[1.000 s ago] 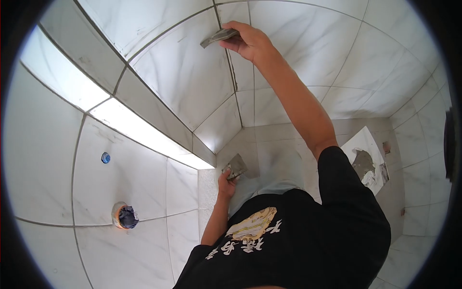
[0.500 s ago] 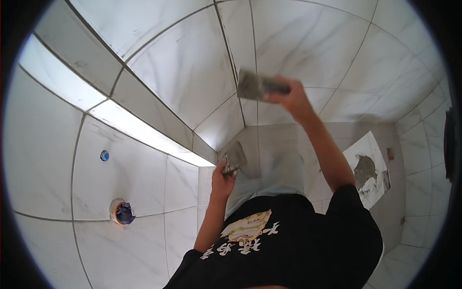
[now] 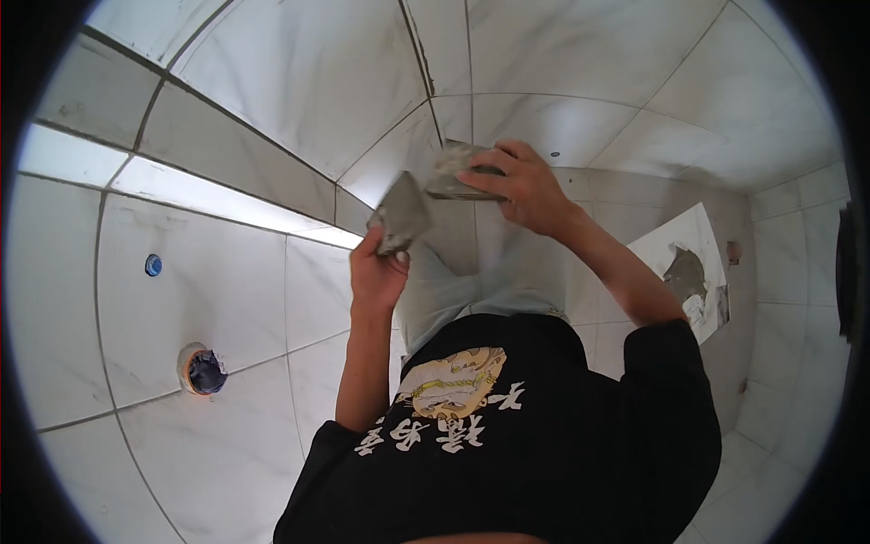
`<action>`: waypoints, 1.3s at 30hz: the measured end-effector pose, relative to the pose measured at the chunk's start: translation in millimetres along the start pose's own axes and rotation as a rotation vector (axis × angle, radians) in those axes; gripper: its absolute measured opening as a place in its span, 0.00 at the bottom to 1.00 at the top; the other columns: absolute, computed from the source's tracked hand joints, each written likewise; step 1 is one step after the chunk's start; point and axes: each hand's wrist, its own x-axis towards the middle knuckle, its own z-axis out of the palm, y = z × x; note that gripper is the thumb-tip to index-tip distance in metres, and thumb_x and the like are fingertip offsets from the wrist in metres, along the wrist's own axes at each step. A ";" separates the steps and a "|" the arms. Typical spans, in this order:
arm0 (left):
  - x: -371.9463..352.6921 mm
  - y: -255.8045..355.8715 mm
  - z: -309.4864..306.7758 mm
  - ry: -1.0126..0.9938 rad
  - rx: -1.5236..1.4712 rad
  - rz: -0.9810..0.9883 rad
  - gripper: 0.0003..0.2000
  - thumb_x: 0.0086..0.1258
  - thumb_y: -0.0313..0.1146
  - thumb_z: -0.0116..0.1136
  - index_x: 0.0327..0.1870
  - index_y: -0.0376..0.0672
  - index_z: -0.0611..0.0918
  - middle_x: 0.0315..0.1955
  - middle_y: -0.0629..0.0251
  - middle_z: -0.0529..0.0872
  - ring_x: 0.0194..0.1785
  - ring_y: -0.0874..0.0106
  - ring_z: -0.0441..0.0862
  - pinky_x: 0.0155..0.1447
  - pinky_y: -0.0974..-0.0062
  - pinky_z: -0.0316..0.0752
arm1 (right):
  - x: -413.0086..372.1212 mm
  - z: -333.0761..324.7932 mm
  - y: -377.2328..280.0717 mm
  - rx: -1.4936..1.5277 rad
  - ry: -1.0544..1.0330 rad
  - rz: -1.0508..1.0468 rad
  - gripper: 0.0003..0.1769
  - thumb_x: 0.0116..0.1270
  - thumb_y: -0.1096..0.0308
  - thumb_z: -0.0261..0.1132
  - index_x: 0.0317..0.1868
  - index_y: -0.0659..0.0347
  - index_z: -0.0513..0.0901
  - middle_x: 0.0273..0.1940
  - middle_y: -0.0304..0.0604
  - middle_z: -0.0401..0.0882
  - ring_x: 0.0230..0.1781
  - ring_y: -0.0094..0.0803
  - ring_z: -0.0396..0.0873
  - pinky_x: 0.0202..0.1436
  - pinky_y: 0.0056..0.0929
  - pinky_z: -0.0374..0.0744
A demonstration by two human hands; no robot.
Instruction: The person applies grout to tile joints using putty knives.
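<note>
Up in front of the chest, a grey-smeared trowel [image 3: 400, 216] stands clenched in the left hand [image 3: 376, 272], its blade just beside a second trowel [image 3: 453, 172] that the right hand [image 3: 526, 190] grips flat from above. Both sit near the corner of the tiled wall [image 3: 299, 82]. A board [image 3: 698, 240] with a mortar heap lies on the floor, well apart to the right.

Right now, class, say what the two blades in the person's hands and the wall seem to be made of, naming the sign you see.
Left blade: probably thin metal, being flat, grey and dulled by smeared paste.
Right blade: likely the same, also coated grey.
Wall tiles: glazed ceramic or porcelain with marble-like veining, glossy with bright reflections and grey joints between them.
</note>
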 end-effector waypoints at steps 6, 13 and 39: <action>3.0 0.6 -40.8 -0.040 -0.149 0.055 0.15 0.78 0.36 0.48 0.59 0.40 0.78 0.49 0.61 0.87 0.45 0.70 0.87 0.34 0.77 0.85 | -3.7 85.0 36.0 1.468 0.492 1.319 0.18 0.60 0.76 0.69 0.51 0.64 0.80 0.45 0.43 0.81 0.49 0.39 0.77 0.52 0.39 0.81; 7.9 -79.0 -161.7 0.082 -0.207 -0.212 0.13 0.77 0.36 0.50 0.56 0.44 0.79 0.46 0.64 0.89 0.43 0.71 0.88 0.33 0.75 0.84 | 38.7 161.1 53.5 1.724 0.789 1.517 0.14 0.64 0.73 0.67 0.47 0.69 0.76 0.44 0.49 0.79 0.42 0.40 0.80 0.50 0.40 0.86; 10.6 -83.2 -176.4 0.227 -0.139 -0.203 0.11 0.77 0.35 0.50 0.54 0.47 0.80 0.44 0.69 0.89 0.41 0.73 0.88 0.32 0.75 0.81 | 111.8 113.0 61.7 1.734 0.855 1.386 0.14 0.66 0.80 0.63 0.51 0.68 0.72 0.51 0.52 0.75 0.51 0.43 0.77 0.61 0.48 0.82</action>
